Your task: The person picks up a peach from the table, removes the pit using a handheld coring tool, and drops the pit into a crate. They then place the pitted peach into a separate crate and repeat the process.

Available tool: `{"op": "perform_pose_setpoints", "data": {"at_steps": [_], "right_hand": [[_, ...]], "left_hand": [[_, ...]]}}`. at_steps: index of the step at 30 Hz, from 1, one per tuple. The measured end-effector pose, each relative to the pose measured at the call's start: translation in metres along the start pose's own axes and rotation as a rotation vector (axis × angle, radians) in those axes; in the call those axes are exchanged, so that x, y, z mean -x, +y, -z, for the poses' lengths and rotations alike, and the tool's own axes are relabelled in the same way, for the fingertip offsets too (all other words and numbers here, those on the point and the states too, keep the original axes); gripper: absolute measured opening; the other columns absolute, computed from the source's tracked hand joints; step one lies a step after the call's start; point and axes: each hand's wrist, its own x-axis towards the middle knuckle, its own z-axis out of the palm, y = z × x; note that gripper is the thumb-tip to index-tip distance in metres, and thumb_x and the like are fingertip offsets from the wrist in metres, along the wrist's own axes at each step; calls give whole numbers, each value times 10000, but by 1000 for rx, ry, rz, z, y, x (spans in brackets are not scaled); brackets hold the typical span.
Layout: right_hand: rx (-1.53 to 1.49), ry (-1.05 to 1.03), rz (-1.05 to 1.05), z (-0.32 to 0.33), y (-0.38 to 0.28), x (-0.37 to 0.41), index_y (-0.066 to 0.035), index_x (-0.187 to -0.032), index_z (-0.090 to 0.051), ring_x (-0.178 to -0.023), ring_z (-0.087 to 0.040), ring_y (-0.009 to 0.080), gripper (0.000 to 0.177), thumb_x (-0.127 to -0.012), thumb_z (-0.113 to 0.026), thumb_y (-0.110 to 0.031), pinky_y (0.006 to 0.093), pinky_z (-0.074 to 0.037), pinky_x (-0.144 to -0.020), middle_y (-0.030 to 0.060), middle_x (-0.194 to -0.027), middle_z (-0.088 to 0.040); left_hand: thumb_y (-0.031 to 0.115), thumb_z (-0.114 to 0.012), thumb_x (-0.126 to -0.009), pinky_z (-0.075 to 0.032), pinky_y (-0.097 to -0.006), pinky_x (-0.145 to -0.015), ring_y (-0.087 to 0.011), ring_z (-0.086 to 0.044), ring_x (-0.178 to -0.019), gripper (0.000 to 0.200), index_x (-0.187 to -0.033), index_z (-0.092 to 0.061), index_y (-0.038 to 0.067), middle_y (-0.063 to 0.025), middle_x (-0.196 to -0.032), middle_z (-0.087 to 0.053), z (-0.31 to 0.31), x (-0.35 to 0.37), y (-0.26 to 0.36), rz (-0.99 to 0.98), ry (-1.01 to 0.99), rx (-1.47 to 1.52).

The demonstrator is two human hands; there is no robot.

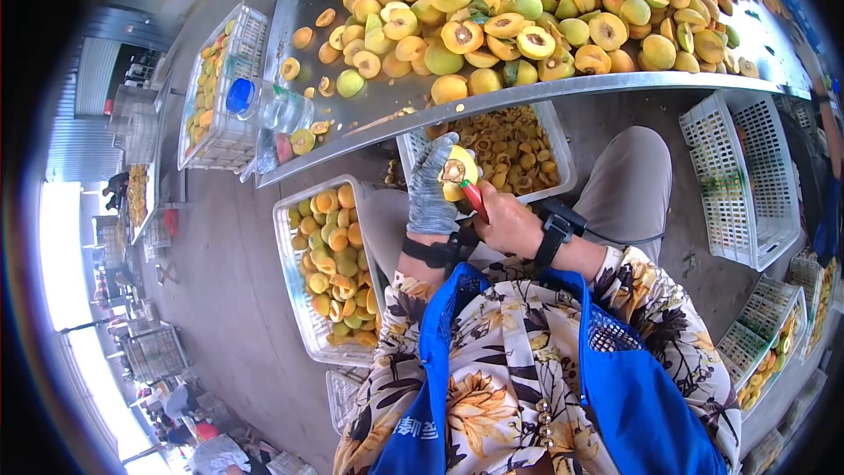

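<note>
My left hand, in a grey knit glove, is closed around a halved yellow peach with its cut face and brown pit hollow turned up. In my bare right hand is a small red-handled tool with a green collar. Its front end meets the lower edge of the cut face; the blade or tip is too small to make out. Both hands are over a white crate holding pits and scraps, below the metal table's front edge.
Many halved peaches are heaped on the table. A clear bottle with a blue cap lies near its left corner. A white crate of peach halves stands by my left leg. More crates stand at right, another at left.
</note>
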Motion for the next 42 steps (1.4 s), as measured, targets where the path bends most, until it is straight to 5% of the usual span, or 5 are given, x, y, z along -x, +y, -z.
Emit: {"op": "perform_pose_setpoints", "data": {"at_steps": [13,24,30,36,42], "right_hand": [[156,277,97,24,-15,-12,-9,-907,-523,-674,-577,348,472,-653,-762,-327,383,-448,-602,182,-737,-569],[-94,321,144,11,2,-12,-30,-955,-495,-507,-559,337,267,-720,-611,-79,388,-448,-482,171,-680,-581],[-1436,121,-240,54,5,-20,-80,-956,-483,-381,-369,99,205,-773,-557,-24,272,-331,-336,6,-599,-453],[559,350,125,62,37,-22,-51,-797,-581,-541,-537,245,194,-772,-643,-233,352,-443,-533,113,-627,-558],[-100,149,215,46,4,-14,5,-1005,-583,-606,-539,181,490,-686,-743,-330,298,-444,-579,134,-728,-582]], "left_hand": [[384,-551,-857,-500,-336,-792,-186,-546,-950,472,-1173,-460,46,-91,-1081,-505,16,-11,-11,-52,2,118],[188,-629,-832,-447,-252,-805,-131,-546,-889,328,-1089,-531,9,-57,-997,-576,-3,14,-20,-258,15,-339],[182,-666,-790,-488,-226,-716,-119,-580,-841,333,-1074,-565,41,-42,-961,-601,6,19,-15,-95,-56,-200],[504,-490,-847,-521,-256,-505,-164,-618,-621,510,-1034,-568,36,-97,-800,-618,5,13,5,175,-58,-137],[617,-409,-831,-526,-268,-592,-173,-608,-689,625,-1035,-557,44,-104,-875,-607,-3,14,9,325,-170,-195]]}}
